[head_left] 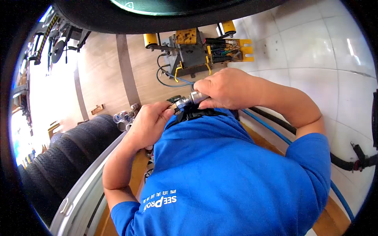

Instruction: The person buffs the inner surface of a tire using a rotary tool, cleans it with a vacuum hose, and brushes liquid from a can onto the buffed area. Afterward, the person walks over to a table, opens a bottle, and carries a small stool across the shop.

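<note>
Right at the centre of the frame, just above the waist of a blue shirt [236, 177], a metal tool [195, 97] was being held across the body! Its thick silvery barrel was gripped by the right hand [226, 88], fingers curled round and thumb laid along the near end, while its narrower head was pointed toward the left of the frame. And over there, that head was met by the left hand [147, 122]: fingers bent and partly closed, tips brought right up to the tool's end, though whether anything was pinched between them could not be told.

Above the hands, upper centre, a dark machine [193, 53] with yellow rollers was seen on the floor, and beside it several slim tools [222, 51] were held in a yellow rack [247, 51]. The top edge was crossed by a large dark curved rim [177, 23]. At lower left, a row of black tyres [75, 145] was lined up, with a cluster of cans [125, 119] bunched near its upper end. Down the right side, a blue hose [271, 130] was stretched near a thicker black one, with pale tiles [311, 51] spread at upper right.
</note>
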`<act>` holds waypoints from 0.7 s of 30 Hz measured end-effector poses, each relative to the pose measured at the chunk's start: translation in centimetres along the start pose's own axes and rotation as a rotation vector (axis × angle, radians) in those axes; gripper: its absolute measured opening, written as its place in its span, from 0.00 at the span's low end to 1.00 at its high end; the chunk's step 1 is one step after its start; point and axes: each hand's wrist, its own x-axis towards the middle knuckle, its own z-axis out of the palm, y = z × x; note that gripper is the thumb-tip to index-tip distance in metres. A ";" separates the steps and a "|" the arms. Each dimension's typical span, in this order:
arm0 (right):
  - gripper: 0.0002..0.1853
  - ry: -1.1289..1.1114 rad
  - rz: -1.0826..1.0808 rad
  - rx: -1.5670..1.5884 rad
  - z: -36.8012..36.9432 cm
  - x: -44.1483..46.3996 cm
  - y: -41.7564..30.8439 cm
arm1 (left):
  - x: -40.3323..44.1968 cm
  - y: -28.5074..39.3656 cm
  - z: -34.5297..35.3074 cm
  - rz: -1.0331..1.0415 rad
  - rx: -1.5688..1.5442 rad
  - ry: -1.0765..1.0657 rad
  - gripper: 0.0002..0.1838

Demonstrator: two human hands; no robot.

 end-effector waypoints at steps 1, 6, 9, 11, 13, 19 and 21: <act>0.19 -0.008 -0.002 -0.008 -0.1 0.1 -0.6 | -0.3 -0.2 0.4 0.028 -0.013 0.027 0.11; 0.22 -0.310 0.149 0.040 -1.6 0.6 -5.6 | -2.9 0.7 1.3 0.089 0.068 -0.016 0.06; 0.21 -0.243 0.173 0.198 -1.1 1.4 -7.3 | -3.5 0.3 0.4 0.116 0.106 -0.019 0.06; 0.22 -0.249 0.213 0.264 -0.8 2.4 -7.7 | -3.7 -1.2 0.3 0.101 0.138 -0.021 0.06; 0.22 -0.260 0.243 0.314 -0.2 3.8 -8.1 | -4.2 -2.4 0.0 0.095 0.148 -0.050 0.07; 0.22 -0.234 0.183 0.445 5.4 8.9 -8.3 | -4.5 -10.7 -4.4 -0.003 -0.258 -0.248 0.19; 0.22 -0.197 0.202 0.474 5.7 9.3 -8.8 | -5.0 -16.8 -4.7 0.149 -0.835 0.102 0.26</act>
